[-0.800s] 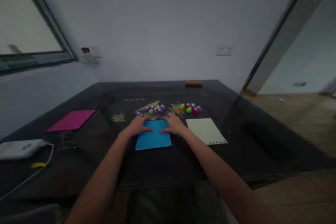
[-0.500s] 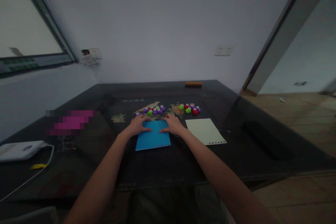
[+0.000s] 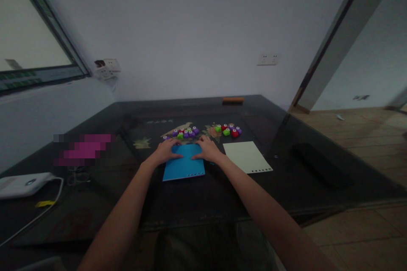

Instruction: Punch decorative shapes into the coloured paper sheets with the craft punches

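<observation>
Both hands flat, fingers spread, nothing grasped: left hand (image 3: 165,153) and right hand (image 3: 207,151) press the blue sheet (image 3: 184,164) on the table (image 3: 203,194); cream sheet (image 3: 246,157) lies untouched.

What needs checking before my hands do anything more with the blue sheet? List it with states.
1. Left hand flat on blue sheet: ok.
2. Right hand flat on its far right corner: ok.
3. Sheet lying flat on the dark table: ok.
4. Cream sheet apart from the blue one: ok.
5. Small coloured punches just beyond the fingertips, not touched: cannot tell.
6. Either grip closed on anything: not ok, both open.
</observation>
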`<action>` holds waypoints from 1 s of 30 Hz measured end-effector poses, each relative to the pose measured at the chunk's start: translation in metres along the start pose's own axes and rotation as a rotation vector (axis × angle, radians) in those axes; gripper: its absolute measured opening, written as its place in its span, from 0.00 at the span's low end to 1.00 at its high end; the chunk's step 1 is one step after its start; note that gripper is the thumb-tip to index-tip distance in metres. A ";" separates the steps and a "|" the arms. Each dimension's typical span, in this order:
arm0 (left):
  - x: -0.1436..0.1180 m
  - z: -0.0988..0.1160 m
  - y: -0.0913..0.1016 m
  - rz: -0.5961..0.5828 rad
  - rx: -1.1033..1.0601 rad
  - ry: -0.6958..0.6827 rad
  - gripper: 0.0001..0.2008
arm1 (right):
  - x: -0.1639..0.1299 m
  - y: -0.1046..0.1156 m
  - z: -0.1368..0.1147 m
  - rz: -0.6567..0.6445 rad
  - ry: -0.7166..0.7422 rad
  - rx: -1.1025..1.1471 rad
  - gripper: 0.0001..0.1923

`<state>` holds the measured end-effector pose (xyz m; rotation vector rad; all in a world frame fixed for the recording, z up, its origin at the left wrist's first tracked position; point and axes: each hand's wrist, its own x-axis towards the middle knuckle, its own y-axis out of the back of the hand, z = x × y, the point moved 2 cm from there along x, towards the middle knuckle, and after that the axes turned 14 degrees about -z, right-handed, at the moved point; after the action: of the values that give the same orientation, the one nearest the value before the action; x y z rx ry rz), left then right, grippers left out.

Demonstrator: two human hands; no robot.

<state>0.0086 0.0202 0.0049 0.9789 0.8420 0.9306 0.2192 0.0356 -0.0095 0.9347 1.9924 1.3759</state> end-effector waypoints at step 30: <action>-0.006 -0.010 0.018 0.196 -0.322 0.086 0.21 | 0.000 0.014 0.004 0.154 -0.082 0.266 0.07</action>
<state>-0.0068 0.0226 0.0194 0.7533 0.6486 1.2410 0.2257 0.0412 0.0021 1.2661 2.1114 1.1463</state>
